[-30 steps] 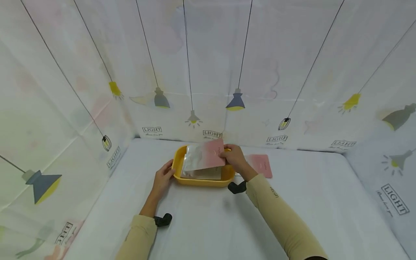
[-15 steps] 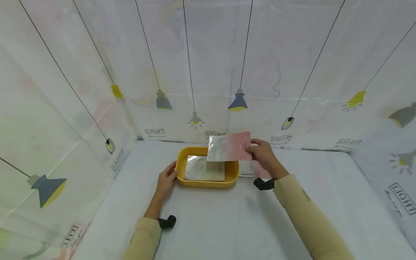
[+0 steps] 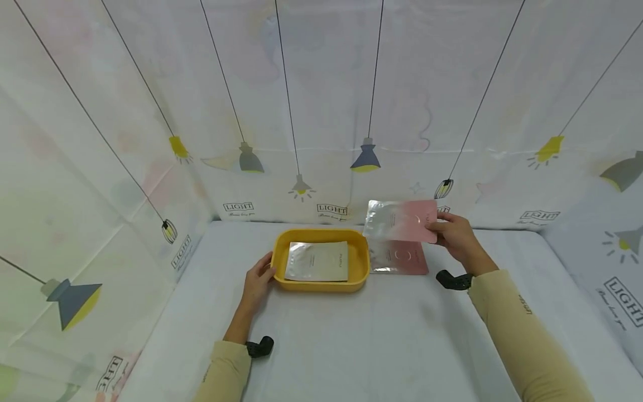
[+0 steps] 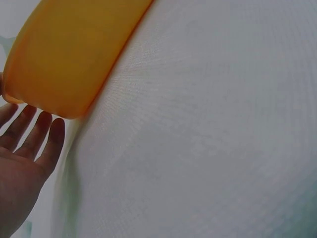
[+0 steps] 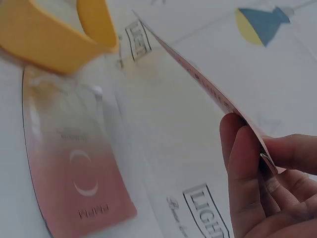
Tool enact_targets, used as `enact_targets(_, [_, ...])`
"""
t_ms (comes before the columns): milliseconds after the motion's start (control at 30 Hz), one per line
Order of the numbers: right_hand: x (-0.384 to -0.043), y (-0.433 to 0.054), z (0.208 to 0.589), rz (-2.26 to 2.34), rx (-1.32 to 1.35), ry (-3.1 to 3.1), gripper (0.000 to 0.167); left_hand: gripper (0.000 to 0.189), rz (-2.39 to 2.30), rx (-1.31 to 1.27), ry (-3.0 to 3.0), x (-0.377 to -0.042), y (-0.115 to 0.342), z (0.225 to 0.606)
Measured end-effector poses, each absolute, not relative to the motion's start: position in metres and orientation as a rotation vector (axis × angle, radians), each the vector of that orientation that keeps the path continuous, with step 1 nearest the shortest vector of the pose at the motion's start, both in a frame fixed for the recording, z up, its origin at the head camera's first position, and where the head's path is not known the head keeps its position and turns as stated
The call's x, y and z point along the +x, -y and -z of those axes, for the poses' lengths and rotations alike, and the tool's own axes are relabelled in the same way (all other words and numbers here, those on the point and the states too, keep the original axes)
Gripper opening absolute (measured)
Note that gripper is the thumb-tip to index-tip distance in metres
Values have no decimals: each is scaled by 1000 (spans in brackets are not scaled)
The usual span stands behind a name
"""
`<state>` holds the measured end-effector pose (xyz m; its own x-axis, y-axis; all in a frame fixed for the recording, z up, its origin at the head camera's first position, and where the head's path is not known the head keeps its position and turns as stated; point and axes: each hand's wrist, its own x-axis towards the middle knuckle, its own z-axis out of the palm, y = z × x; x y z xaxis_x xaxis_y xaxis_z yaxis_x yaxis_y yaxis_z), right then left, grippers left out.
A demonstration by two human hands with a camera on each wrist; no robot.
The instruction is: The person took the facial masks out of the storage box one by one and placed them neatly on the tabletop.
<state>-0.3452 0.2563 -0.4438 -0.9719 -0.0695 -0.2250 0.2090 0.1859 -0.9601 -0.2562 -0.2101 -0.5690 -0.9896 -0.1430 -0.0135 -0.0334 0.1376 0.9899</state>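
The right hand (image 3: 459,237) pinches the raised pouch (image 3: 399,220) by its pink right end, the grip closed on it with the thumb to one side and fingers to the other. In the right wrist view that pouch shows nearly edge-on. It is held up near the far edge of the counter (image 3: 382,346), its silvery end toward the tray (image 3: 321,287). Below it on the counter lies the lower pouch (image 3: 402,258), also silver and pink, printed face up, just beside the tray's right end; whether the two touch, I cannot tell.

The tray, yellow with rounded corners, sits near the counter's far edge, left of its middle. In it lies the pale pouch (image 3: 317,261), nearer the tray's left end than its right. The left hand (image 3: 256,285) touches the tray's left end, fingers extended and spread along the outside in the left wrist view, its grip wide. Behind the counter hangs a lamp-printed cloth (image 3: 326,111).
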Motion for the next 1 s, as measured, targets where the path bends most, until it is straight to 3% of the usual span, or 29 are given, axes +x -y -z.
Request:
enact_targets(567, [-347,-351,470,1693,358,-2348,68,48,2013,168,2301,-255,209,568])
enact_targets(1000, [-342,-391,485,1559,394,-2400,64,47,2025,176,2303,-253,208,566])
